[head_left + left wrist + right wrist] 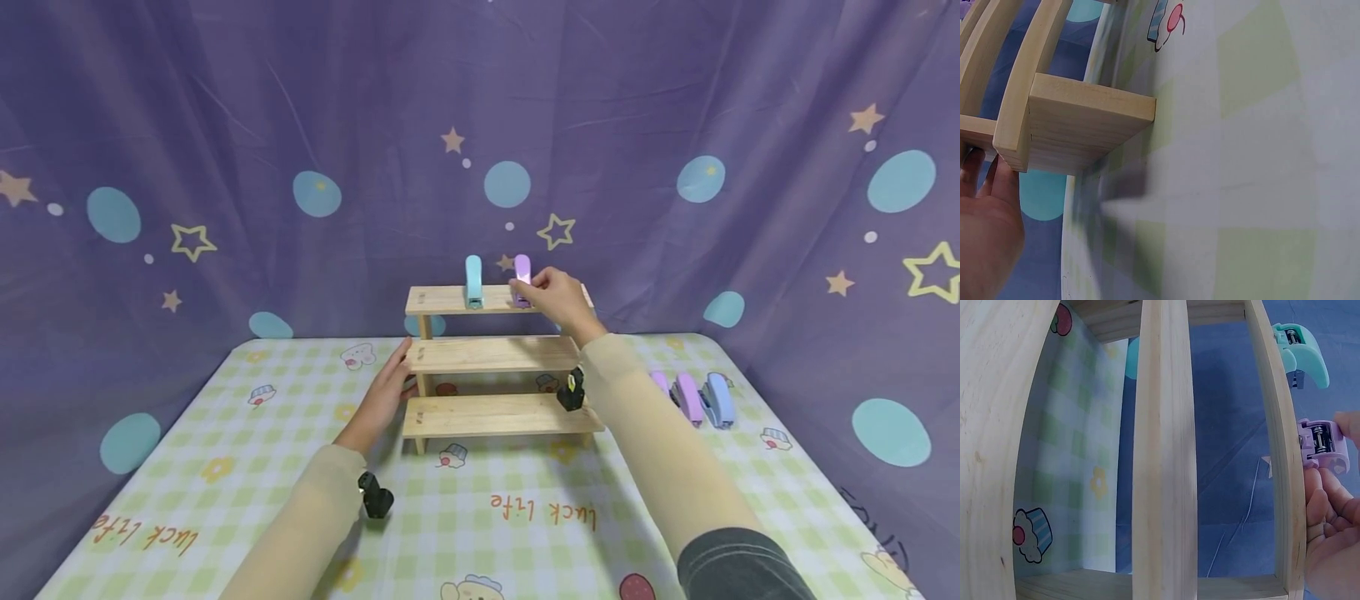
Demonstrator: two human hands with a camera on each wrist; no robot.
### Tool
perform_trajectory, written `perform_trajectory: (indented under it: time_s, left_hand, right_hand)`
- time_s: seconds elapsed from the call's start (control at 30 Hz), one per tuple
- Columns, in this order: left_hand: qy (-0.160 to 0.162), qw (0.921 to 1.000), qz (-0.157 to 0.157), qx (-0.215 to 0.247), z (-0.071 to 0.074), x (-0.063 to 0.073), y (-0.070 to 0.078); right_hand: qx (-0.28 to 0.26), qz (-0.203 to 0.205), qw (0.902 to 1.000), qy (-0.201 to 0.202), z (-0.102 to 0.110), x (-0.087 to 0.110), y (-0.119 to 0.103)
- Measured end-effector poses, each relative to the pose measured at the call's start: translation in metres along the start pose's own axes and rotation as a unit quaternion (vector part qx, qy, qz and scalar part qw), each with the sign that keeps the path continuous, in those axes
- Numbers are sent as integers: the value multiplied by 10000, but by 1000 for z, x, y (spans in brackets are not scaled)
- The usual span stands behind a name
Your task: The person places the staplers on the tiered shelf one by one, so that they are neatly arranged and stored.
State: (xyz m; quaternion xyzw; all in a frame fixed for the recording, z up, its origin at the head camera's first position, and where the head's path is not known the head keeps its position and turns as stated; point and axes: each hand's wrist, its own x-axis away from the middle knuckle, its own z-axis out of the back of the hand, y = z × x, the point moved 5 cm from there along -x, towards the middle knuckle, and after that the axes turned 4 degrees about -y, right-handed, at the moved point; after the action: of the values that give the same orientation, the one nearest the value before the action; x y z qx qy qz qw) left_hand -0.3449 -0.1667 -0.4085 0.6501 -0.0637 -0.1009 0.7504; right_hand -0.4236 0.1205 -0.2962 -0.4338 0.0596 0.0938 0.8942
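Note:
A three-step wooden display rack (487,417) stands on the table. On its top board is a light-blue stapler (473,282), upright with its narrow side forward. To the right of it, my right hand (558,298) pinches a purple stapler (522,271) between thumb and fingers at the top board; the right wrist view shows the spring inside this purple stapler (1321,440). My left hand (386,387) touches the rack's left side by the middle board, fingers fairly straight, as the left wrist view also shows at the board's end (1013,150).
Beyond my right forearm, a blue stapler (718,402), a pink-purple stapler (687,398) and a partly hidden purple one (660,382) lie on the table's right side. A checked cloth (300,417) covers the table. Behind it hangs a purple curtain (375,100).

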Motion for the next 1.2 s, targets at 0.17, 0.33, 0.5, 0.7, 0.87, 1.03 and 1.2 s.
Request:
perform_trajectory:
  time_s: [0.17,0.33,0.5,0.7,0.87,1.03,1.2]
  left_hand:
    - [16,10000,26,-3,-1,1,3]
    - [29,9999,76,-91,-3,5,9]
    - [-41,9999,90,-44,-4,7,15]
    - [39,10000,-50,-67,0,-4,-5]
    - [102,9998,-85,-176,3,-7,-12]
    - [53,9999,-96,-58,3,-8,-14]
    - [39,9999,-101,-114,2,-8,-13]
  right_hand:
    - [40,2,10000,15,0,1,0]
    - [50,-32,10000,46,1,2,0]
    - [26,-40,10000,40,1,4,1]
    - [-287,160,9995,-32,-1,8,1]
    - [-414,292,9987,64,-3,10,0]
    - [-388,336,9986,78,-2,12,2]
    - [-385,386,9985,-82,3,17,2]
